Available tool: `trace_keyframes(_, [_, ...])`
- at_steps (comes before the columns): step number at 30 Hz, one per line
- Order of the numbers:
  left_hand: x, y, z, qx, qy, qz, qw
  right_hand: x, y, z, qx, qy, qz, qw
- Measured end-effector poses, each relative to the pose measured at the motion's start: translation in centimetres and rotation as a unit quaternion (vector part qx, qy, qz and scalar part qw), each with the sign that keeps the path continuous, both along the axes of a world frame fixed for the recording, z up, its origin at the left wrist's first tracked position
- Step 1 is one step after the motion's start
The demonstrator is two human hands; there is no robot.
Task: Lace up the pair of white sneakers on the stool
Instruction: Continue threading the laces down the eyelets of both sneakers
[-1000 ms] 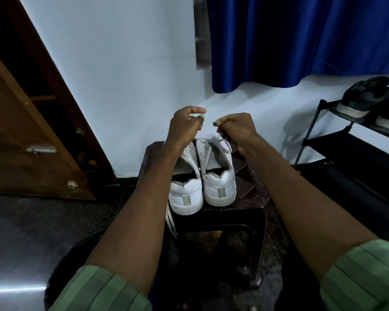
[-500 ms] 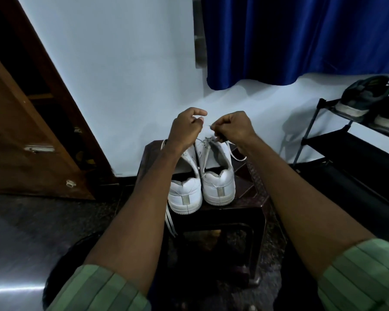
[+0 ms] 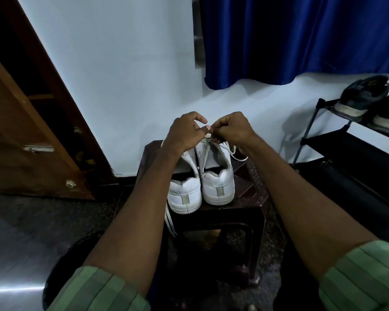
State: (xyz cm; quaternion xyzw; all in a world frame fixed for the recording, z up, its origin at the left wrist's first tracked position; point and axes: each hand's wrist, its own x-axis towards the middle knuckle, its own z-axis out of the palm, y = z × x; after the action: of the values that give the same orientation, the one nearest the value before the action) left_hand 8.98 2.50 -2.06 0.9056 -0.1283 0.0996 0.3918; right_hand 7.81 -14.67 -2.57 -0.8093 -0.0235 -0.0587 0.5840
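Two white sneakers stand side by side on the dark stool [image 3: 254,187], the left sneaker [image 3: 184,194] and the right sneaker [image 3: 218,182], heels toward the person and their length running away toward the wall. Above their front parts the left hand [image 3: 184,133] and the right hand [image 3: 231,129] meet, each with curled fingers pinching the lace [image 3: 230,151] of the right sneaker. One lace end trails right across the stool; two lace ends [image 3: 169,223] hang off the stool's front edge below the left sneaker.
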Motion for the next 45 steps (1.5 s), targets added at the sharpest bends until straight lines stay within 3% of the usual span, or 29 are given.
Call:
trace_keyframes(5, [-1.1, 0.6, 1.4, 0.051, 0.175, -0.022, 0.983, -0.2, -0.5, -0.4, -0.077, 0.030, -0.013, 0.997])
trace_keyframes(10, [-1.6, 0.9, 2.1, 0.074, 0.189, 0.055, 0.978, -0.6, -0.1, -0.5, -0.099, 0.025, -0.037, 0.994])
trace_keyframes(17, [-0.9, 1.1, 1.3, 0.036, 0.227, 0.060, 0.971, -0.2, 1.4, -1.4, -0.252, -0.024, -0.048, 0.966])
trace_keyframes(24, [-0.5, 1.3, 1.2, 0.022, 0.246, 0.059, 0.967, -0.5, 1.3, -1.0, -0.270, -0.033, -0.039, 0.961])
trace_keyframes(33, [-0.5, 1.5, 1.4, 0.032, 0.240, 0.048, 0.969, -0.8, 1.4, -0.8, -0.248, -0.043, 0.003, 0.968])
trace_keyframes(36, [-0.5, 2.0, 1.3, 0.054, 0.228, 0.004, 0.972, -0.6, 1.9, -1.0, -0.229, -0.051, -0.012, 0.972])
trace_keyframes(39, [-0.5, 2.4, 0.5, 0.093, 0.154, -0.032, 0.983, -0.2, 2.0, -1.2, -0.207, -0.056, -0.025, 0.976])
trace_keyframes(45, [-0.5, 2.2, 0.1, 0.172, 0.039, 0.036, 0.984, 0.1, 1.1, -1.1, -0.199, -0.034, 0.061, 0.977])
